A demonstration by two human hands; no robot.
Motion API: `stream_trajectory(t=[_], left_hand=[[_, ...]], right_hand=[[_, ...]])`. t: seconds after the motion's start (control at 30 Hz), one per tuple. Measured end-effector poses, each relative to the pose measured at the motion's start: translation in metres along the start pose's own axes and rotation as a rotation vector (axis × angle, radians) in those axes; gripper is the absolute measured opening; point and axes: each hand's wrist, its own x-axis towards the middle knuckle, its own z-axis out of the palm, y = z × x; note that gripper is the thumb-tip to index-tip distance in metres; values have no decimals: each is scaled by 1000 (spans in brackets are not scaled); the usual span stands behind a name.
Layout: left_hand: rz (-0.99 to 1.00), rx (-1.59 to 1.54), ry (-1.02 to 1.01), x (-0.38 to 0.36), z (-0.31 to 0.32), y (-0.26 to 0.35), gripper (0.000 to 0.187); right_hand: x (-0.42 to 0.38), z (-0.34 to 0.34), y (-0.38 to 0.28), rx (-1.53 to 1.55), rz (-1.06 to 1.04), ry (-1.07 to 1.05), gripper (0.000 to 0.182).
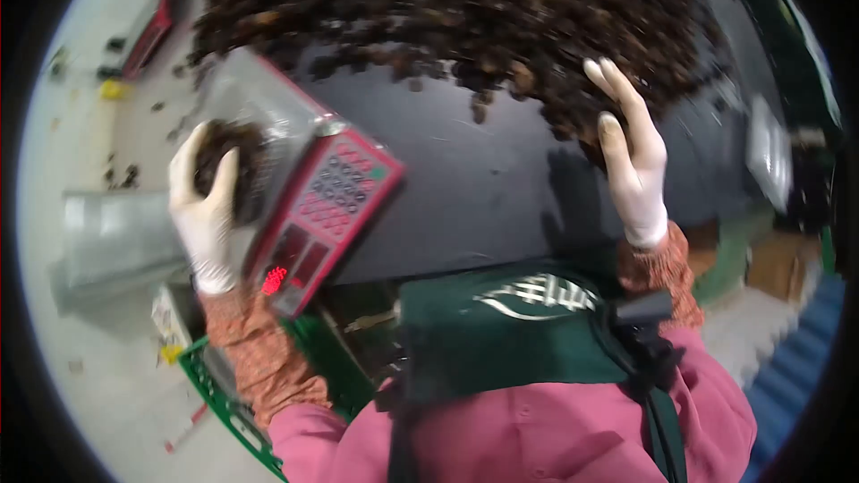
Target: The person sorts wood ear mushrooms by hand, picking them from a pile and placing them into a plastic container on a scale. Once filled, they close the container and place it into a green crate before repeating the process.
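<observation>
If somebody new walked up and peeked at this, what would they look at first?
Probably the huge heap of small dark brown pieces along the far side of the dark table, with the white-gloved right hand at its near edge. Next might be the pink-and-white scale on the left, glowing with red lights, where the white-gloved left hand is at a dark clump.

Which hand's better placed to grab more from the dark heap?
Right hand, probably: it's at the near edge of the heap, thumb and fingers apart. Left hand is at the scale, fingers around a dark clump.
</observation>
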Motion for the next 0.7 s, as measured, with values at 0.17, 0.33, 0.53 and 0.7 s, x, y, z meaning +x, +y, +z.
stream_trajectory(t=[0.17, 0.33, 0.53, 0.7], left_hand=[[-7, 178, -129, -4, -6, -22, 57], [-213, -1, 259, -18, -4, 37, 57], [-352, -907, -465, -55, 96, 117, 43], [-992, -1680, -1073, -122, 197, 139, 64]], right_hand=[[-42, -70, 31, -106, 327, 293, 26], [-69, -64, 43, -535, 223, 161, 14], [-70, -26, 55, -319, 264, 26, 15], [-72, -24, 23, -14, 277, -226, 26]])
